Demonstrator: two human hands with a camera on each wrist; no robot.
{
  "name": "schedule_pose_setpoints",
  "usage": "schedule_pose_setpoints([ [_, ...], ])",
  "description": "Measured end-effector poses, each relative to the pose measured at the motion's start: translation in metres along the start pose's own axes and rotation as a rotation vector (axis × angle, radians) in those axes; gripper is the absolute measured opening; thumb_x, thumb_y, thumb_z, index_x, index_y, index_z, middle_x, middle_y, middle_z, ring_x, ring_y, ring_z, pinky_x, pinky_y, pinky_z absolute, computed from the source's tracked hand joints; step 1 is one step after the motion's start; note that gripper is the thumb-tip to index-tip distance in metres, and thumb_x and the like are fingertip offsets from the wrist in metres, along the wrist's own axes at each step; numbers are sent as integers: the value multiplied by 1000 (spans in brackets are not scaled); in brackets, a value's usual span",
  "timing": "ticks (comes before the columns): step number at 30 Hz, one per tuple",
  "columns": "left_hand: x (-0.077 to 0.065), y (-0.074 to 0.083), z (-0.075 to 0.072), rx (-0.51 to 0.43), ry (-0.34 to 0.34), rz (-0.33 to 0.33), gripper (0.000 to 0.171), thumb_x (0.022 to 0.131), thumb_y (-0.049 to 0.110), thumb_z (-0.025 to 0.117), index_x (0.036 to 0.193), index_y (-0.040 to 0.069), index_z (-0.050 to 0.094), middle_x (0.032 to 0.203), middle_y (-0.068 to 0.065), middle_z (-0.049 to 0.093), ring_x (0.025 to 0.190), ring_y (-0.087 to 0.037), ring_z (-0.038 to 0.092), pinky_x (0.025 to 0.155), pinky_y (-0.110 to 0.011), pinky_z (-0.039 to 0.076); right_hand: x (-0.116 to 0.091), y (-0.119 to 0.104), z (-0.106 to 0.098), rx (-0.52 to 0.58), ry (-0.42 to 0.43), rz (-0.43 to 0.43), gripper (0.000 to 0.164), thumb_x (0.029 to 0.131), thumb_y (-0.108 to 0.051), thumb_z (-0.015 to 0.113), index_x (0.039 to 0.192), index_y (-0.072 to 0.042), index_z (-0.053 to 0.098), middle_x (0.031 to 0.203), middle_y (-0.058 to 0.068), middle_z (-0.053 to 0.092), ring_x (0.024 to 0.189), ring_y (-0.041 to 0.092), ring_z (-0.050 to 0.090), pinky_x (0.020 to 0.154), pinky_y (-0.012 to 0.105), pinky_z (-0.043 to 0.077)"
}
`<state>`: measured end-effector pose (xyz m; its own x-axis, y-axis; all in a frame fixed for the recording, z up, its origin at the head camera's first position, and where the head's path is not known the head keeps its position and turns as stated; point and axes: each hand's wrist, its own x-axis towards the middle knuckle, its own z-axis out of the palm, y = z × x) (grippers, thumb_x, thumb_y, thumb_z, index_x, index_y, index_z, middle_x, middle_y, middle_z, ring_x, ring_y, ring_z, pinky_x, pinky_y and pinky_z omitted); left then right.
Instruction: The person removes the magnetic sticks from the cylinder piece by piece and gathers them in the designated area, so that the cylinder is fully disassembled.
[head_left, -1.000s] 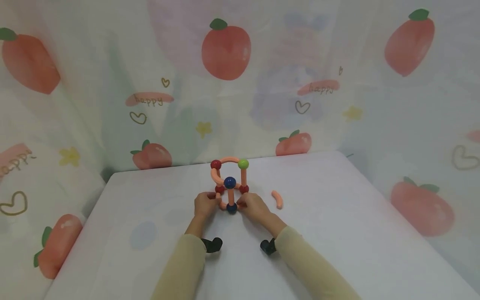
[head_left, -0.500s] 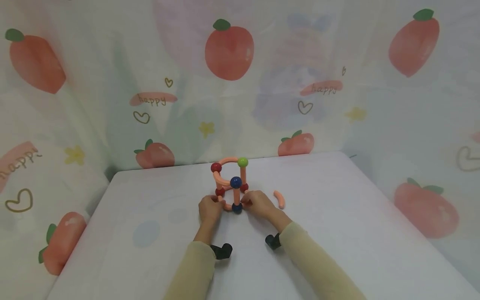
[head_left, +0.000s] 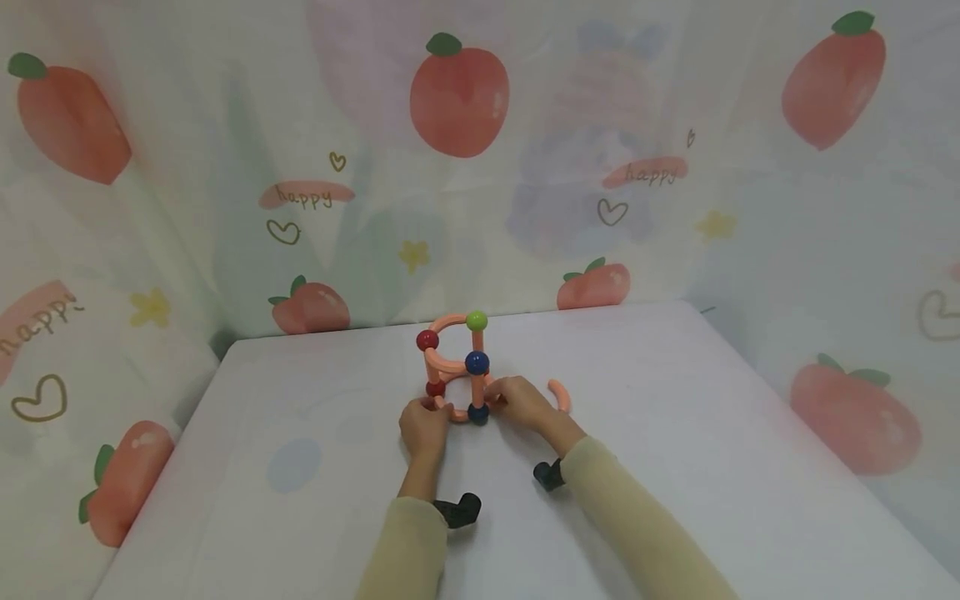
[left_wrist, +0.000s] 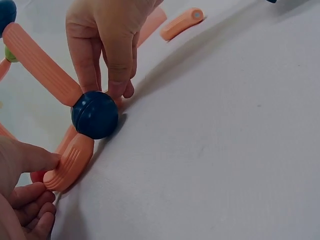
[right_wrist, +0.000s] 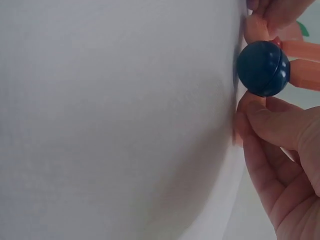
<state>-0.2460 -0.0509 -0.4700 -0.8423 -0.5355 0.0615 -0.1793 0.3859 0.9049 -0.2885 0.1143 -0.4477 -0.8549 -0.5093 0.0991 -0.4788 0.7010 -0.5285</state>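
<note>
Straight to the head view: a ball-and-rod frame [head_left: 447, 366] is seen upright on the white table [head_left: 337, 467], worked from both sides at its base. Its top is marked by a red ball [head_left: 427, 340], a green ball [head_left: 477, 321] and a blue ball [head_left: 477, 362]. A loose curved rod [head_left: 561, 395] is seen just beyond the right wrist.

Now the left wrist view: a lower curved rod [left_wrist: 72, 162] is pinched between thumb and fingers by the left hand [left_wrist: 22, 187], its end set against the dark blue ball [left_wrist: 95, 115] at the frame's foot.

Over to the right wrist view: another lower rod [right_wrist: 241, 122] is pinched between thumb and fingers by the right hand [right_wrist: 292, 160], right beside that same ball, its shape mostly covered by the fingers.
</note>
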Motion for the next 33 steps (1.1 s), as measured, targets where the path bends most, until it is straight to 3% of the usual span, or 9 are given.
schedule_pose_setpoints([
  [4, -1, 1, -4, -32, 32, 30, 26, 75, 9, 72, 94, -6, 64, 87, -15, 63, 82, -29, 59, 73, -41, 46, -3, 0, -6, 14, 21, -2, 28, 79, 10, 63, 103, -4, 69, 97, 5, 67, 81, 15, 59, 76, 30, 49],
  [7, 1, 6, -13, -91, 109, 119, 20, 81, 5, 64, 97, -7, 63, 93, -17, 62, 87, -30, 57, 77, -42, 45, -5, -3, -17, 16, 111, -3, 27, 80, 8, 62, 104, -2, 68, 100, 8, 66, 81, 17, 60, 73, 30, 49],
  [10, 3, 20, -29, -160, 175, 277, 16, 86, 2, 56, 100, -5, 62, 96, -17, 60, 91, -29, 55, 80, -42, 45, -9, -9, -31, 38, 275, -12, 22, 83, 4, 62, 104, -1, 67, 98, 9, 66, 80, 18, 60, 71, 31, 50],
  [12, 3, 33, -41, -155, 186, 411, 15, 88, 3, 55, 99, -3, 62, 97, -15, 60, 93, -27, 54, 81, -40, 45, -12, -16, -41, 76, 386, -40, 20, 85, 0, 62, 104, 0, 67, 97, 10, 66, 82, 19, 61, 72, 32, 50],
  [15, 3, 52, -55, -19, 119, 616, 15, 88, 6, 57, 101, 0, 63, 101, -12, 62, 95, -24, 53, 83, -37, 45, -16, -29, -51, 162, 483, -121, 21, 87, -7, 62, 106, 1, 65, 98, 11, 66, 85, 20, 61, 74, 34, 51],
  [19, 4, 68, -63, 218, -41, 872, 19, 84, 11, 65, 101, 3, 66, 101, -9, 64, 95, -22, 54, 83, -34, 46, -18, -44, -54, 218, 473, -229, 31, 86, -15, 65, 112, 2, 62, 105, 12, 64, 92, 22, 60, 76, 37, 51],
  [22, 6, 71, -62, 332, -123, 994, 23, 80, 15, 71, 100, 5, 68, 99, -7, 65, 96, -22, 54, 83, -35, 46, -18, -50, -52, 178, 433, -271, 39, 83, -17, 69, 116, 2, 60, 110, 14, 62, 96, 24, 58, 76, 37, 51],
  [27, 8, 68, -59, 434, -141, 1080, 26, 75, 18, 77, 98, 9, 69, 97, -3, 64, 97, -20, 52, 81, -36, 45, -17, -53, -46, 122, 394, -306, 41, 79, -12, 73, 116, 2, 60, 111, 12, 62, 96, 22, 58, 76, 35, 50],
  [33, 10, 65, -57, 487, -87, 1152, 22, 74, 15, 77, 95, 9, 70, 92, -1, 65, 91, -19, 53, 72, -31, 44, -14, -55, -45, 118, 394, -298, 38, 79, -11, 73, 113, 0, 61, 109, 10, 63, 94, 19, 58, 76, 37, 50],
])
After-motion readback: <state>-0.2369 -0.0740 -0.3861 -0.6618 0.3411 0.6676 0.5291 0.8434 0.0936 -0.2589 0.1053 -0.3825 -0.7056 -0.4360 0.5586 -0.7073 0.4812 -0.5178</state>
